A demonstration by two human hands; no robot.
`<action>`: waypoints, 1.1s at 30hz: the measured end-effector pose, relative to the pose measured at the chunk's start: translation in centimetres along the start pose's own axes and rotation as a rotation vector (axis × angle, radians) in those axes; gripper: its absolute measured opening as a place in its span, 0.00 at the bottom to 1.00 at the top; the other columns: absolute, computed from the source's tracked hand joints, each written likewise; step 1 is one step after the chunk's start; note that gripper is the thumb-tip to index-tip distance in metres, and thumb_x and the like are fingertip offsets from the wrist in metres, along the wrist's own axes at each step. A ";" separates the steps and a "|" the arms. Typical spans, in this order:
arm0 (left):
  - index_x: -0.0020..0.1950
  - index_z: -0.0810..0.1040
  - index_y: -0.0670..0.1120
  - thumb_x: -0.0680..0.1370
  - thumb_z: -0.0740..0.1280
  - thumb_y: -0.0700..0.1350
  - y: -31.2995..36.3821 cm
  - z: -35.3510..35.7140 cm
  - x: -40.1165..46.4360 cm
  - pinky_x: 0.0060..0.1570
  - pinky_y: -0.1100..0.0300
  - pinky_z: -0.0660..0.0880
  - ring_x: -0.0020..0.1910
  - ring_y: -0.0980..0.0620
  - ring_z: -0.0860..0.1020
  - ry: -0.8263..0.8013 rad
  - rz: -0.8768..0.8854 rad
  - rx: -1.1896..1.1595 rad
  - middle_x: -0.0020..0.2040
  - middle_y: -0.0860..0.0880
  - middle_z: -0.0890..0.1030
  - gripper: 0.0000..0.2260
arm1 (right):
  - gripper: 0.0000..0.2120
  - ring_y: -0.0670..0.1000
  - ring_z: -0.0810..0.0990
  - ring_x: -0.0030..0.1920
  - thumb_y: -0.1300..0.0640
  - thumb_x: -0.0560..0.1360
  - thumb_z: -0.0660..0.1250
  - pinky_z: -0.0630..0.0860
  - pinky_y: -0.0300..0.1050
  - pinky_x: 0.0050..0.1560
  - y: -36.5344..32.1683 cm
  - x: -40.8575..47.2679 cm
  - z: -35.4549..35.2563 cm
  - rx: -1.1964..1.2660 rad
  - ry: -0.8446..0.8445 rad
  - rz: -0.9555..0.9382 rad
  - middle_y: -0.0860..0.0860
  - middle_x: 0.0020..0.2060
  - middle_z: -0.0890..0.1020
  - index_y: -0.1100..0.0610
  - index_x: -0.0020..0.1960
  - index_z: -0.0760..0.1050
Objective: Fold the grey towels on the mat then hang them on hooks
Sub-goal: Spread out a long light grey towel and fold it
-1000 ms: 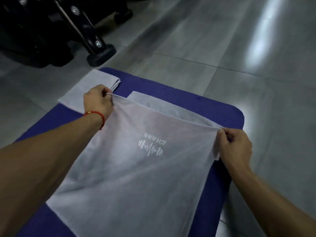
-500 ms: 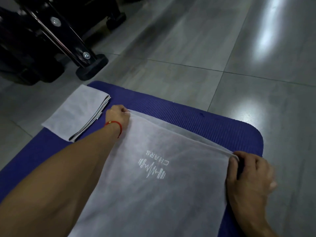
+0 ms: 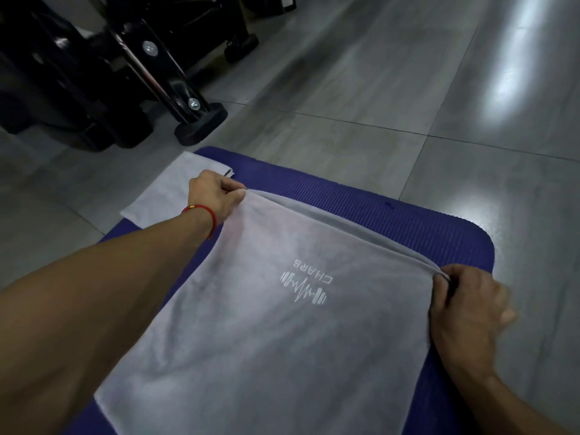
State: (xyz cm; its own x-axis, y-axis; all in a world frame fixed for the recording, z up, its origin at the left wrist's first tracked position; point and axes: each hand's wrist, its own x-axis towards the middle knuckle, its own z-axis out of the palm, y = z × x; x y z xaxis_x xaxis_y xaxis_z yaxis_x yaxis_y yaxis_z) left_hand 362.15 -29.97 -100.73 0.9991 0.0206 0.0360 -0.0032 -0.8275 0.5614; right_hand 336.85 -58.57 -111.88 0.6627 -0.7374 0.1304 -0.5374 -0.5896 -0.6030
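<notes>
A grey towel (image 3: 266,340) with a white barbell logo lies folded in half on the blue mat (image 3: 423,227). My left hand (image 3: 213,199), with a red string at the wrist, pinches the towel's far left corner. At the far right corner my right hand (image 3: 467,312) grips both layers. The doubled far edge runs straight between the two hands, slightly raised off the mat. A second grey towel (image 3: 169,189), folded small, lies at the mat's far left corner, partly behind my left hand.
Black gym equipment (image 3: 131,67) with a rubber foot (image 3: 201,124) stands on the grey tiled floor (image 3: 376,89) just beyond the mat's far left corner. Bare floor lies beyond and to the right of the mat.
Both hands carried the towel's edge forward and down onto the far half. In the last half second they lifted the doubled far edge a little. The view shifted downward.
</notes>
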 end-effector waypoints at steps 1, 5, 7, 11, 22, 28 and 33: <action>0.52 0.87 0.45 0.76 0.74 0.42 -0.2 -1.4 -0.7 0.54 0.66 0.76 0.46 0.57 0.81 -0.006 0.022 -0.003 0.48 0.50 0.86 0.06 | 0.06 0.58 0.70 0.54 0.55 0.82 0.63 0.66 0.61 0.54 0.0 0.1 -0.3 0.023 -0.008 -0.012 0.49 0.45 0.75 0.51 0.47 0.76; 0.52 0.88 0.48 0.76 0.75 0.42 -1.0 -7.1 -3.9 0.43 0.72 0.75 0.38 0.66 0.80 -0.060 0.086 -0.029 0.45 0.53 0.86 0.06 | 0.04 0.59 0.76 0.54 0.50 0.82 0.64 0.70 0.63 0.57 0.0 -0.8 -1.9 0.141 -0.085 -0.004 0.50 0.45 0.78 0.48 0.48 0.74; 0.52 0.87 0.48 0.76 0.74 0.41 -1.7 -9.7 -5.9 0.39 0.73 0.75 0.31 0.69 0.77 -0.048 0.092 -0.058 0.42 0.54 0.85 0.06 | 0.06 0.59 0.78 0.51 0.44 0.81 0.62 0.72 0.66 0.60 -0.6 -1.7 -3.2 0.187 -0.104 -0.027 0.51 0.44 0.80 0.45 0.50 0.73; 0.53 0.87 0.48 0.76 0.75 0.42 -4.9 -15.8 -10.6 0.57 0.57 0.79 0.43 0.63 0.81 0.091 0.031 -0.180 0.45 0.53 0.86 0.06 | 0.05 0.53 0.80 0.47 0.53 0.81 0.67 0.75 0.44 0.46 -4.6 -2.9 -7.2 0.353 -0.228 -0.142 0.49 0.47 0.82 0.53 0.53 0.78; 0.55 0.86 0.51 0.76 0.74 0.43 -14.4 -36.6 -27.1 0.61 0.51 0.78 0.53 0.55 0.82 0.427 -0.092 -0.357 0.50 0.53 0.86 0.08 | 0.12 0.49 0.76 0.31 0.53 0.83 0.63 0.75 0.45 0.33 -26.9 -6.3 -20.7 0.323 -0.536 -0.643 0.52 0.35 0.81 0.53 0.43 0.79; 0.61 0.82 0.50 0.81 0.68 0.45 -17.1 -45.5 -35.0 0.54 0.53 0.77 0.53 0.52 0.79 0.530 -0.100 -0.107 0.54 0.52 0.82 0.10 | 0.11 0.57 0.79 0.36 0.57 0.84 0.62 0.75 0.43 0.28 -37.3 -10.5 -24.9 0.459 -0.758 -0.741 0.59 0.41 0.83 0.63 0.52 0.79; 0.49 0.78 0.54 0.82 0.65 0.46 -18.8 -50.0 -40.5 0.34 0.57 0.73 0.39 0.48 0.80 0.586 -0.139 -0.014 0.40 0.49 0.81 0.05 | 0.10 0.51 0.70 0.27 0.57 0.84 0.63 0.71 0.46 0.32 -42.3 -13.6 -25.7 0.481 -0.788 -0.871 0.49 0.29 0.77 0.60 0.50 0.80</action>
State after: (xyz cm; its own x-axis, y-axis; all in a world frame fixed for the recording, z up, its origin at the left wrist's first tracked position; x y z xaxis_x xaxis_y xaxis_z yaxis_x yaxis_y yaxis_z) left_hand 319.64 12.84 -71.41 0.8008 0.4373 0.4092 0.1211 -0.7874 0.6044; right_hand 337.20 -32.06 -67.88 0.9185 0.3258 0.2240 0.3644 -0.4783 -0.7990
